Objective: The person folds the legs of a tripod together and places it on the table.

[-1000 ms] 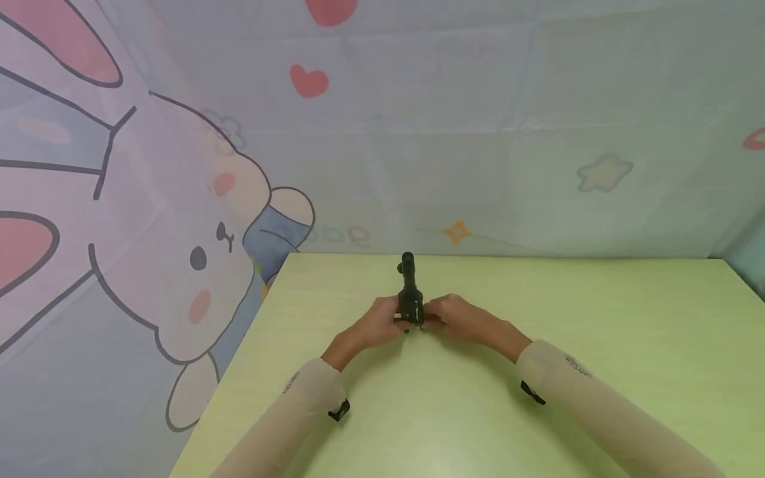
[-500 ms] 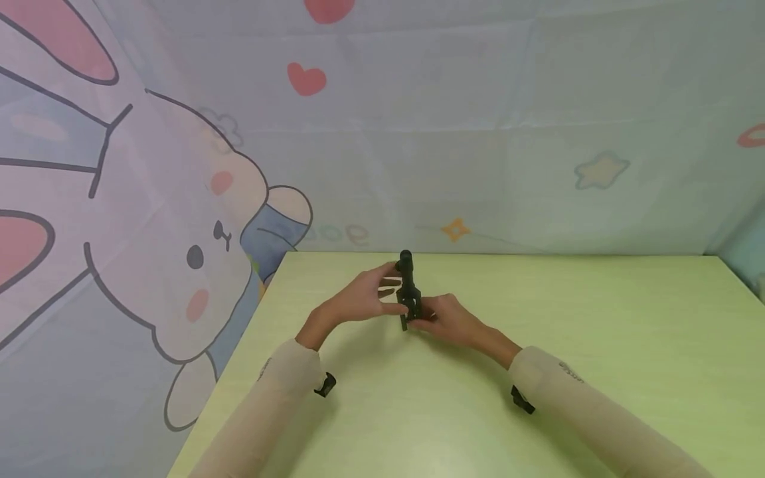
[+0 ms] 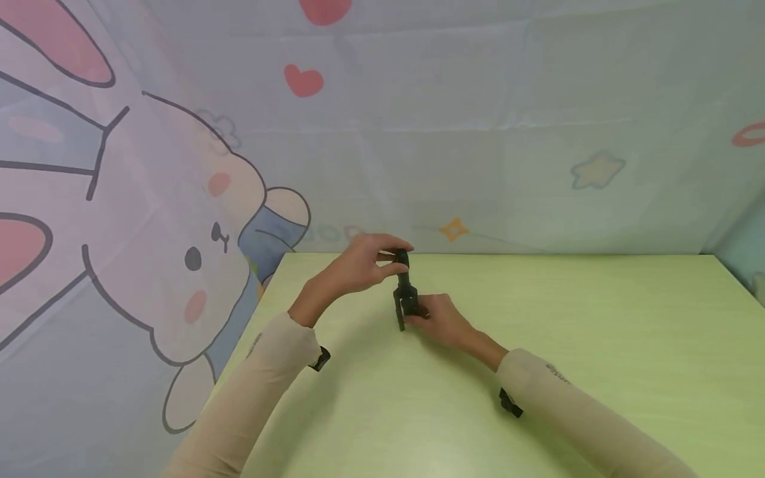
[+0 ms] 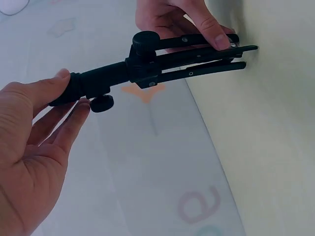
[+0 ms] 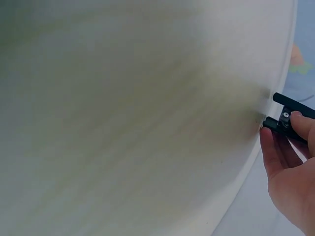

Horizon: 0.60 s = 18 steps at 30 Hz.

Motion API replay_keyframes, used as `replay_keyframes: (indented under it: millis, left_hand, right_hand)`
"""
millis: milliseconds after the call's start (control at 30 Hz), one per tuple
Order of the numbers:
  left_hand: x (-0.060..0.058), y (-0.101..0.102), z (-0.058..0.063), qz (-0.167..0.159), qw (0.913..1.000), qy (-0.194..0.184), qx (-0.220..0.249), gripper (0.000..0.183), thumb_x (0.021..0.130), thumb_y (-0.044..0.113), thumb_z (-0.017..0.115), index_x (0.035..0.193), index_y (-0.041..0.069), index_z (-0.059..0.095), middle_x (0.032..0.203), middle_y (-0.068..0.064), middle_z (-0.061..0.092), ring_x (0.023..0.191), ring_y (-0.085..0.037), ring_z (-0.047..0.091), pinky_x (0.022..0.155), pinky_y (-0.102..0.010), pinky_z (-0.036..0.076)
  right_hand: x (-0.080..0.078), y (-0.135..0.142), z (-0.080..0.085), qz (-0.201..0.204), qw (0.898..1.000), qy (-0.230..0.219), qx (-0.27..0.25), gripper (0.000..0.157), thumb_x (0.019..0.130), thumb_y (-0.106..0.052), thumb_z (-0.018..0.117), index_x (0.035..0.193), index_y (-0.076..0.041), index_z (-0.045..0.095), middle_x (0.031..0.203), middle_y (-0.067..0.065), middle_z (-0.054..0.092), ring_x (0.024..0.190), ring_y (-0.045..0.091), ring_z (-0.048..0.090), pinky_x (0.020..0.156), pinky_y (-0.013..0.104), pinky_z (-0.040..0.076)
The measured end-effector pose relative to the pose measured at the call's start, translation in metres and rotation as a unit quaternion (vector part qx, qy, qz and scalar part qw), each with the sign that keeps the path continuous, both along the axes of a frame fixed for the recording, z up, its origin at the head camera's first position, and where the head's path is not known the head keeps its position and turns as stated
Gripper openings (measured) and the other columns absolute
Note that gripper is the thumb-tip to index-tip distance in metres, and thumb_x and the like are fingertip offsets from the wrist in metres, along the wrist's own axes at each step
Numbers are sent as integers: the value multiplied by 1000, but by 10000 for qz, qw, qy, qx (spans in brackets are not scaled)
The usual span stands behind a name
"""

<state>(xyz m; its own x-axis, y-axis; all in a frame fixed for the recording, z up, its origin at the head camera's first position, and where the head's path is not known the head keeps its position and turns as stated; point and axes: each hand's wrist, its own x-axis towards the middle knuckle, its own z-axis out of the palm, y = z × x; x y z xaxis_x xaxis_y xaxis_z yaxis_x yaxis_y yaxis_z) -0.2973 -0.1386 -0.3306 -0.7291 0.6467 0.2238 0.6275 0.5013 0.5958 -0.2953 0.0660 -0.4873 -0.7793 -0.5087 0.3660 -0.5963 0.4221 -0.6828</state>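
A small black mini tripod (image 3: 405, 292) stands upright near the far side of the table, its legs folded almost together. In the left wrist view, its tube (image 4: 109, 74), side knobs and slim legs all show. My left hand (image 3: 357, 264) pinches the top of the tripod between thumb and fingers. Lower down, my right hand (image 3: 445, 320) grips the legs near their ends from the right. The right wrist view shows leg ends (image 5: 288, 103) at the frame's edge, with my right thumb and fingers (image 5: 272, 150) pinching one.
The pale green table (image 3: 568, 345) extends around the hands. Just behind the tripod, a cloth backdrop (image 3: 496, 179) with a printed rabbit (image 3: 161, 219) rises along the table's far and left edges. Dark devices (image 3: 510, 403) sit under both sleeves.
My left hand has left the tripod's lower part and moved up to pinch its top. The right hand stays low on the legs. One leg now shows slightly apart on the left.
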Motion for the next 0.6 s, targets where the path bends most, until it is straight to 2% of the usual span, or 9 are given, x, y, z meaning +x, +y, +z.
replay_keyframes:
  millis: [200,367,600]
  left_hand:
    - [-2,5,7,-88,9994,78,-339,37,96,4,75,132,0,69,127,-12,70,113,-21,69,94,-24,56]
    - [-2,3,12,52,9988,5,-490,35,94,7,78,128,2,71,118,-9,74,107,-19,72,89,-29,59]
    - [-3,-3,12,149,9985,252,-460,27,91,9,82,118,4,76,104,-5,77,95,-15,75,79,-28,61]
  right_hand:
    - [0,-1,-1,49,9999,-61,-137,12,92,-4,78,103,2,76,100,14,77,90,24,77,79,31,62]
    - [-3,1,-1,119,9999,-32,-106,9,92,-5,79,100,0,78,96,11,78,86,19,77,76,27,62]
    - [-7,6,0,155,9998,3,-140,3,89,-4,80,91,-3,78,88,5,78,79,11,75,69,23,60]
